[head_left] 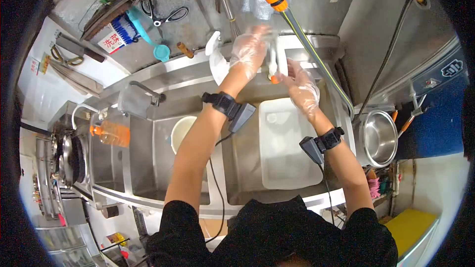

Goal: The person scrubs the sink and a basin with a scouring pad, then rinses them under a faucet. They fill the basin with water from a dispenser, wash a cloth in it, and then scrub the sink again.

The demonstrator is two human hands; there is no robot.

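Note:
My left hand (249, 51), in a clear plastic glove, is raised over the back rim of the sink, left of a white tap (281, 58). Its fingers are smeared by motion, and I cannot tell whether they grip anything. Another white tap spout (216, 59) stands just left of this hand. My right hand (303, 91), also gloved, reaches up from the right with fingers loosely apart. Its fingertips are right beside the orange tip (274, 79) of the tap. Below it, a white rectangular tub (289, 143) sits in the right basin (242, 168).
A round white bowl (182, 136) lies in the middle basin, partly behind my left forearm. An orange-tinted pump bottle (111, 133) stands left. A hose (311, 49) slants down past my right hand. Scissors (161, 17) and a whisk (228, 4) hang behind. A steel pot (378, 138) is at right.

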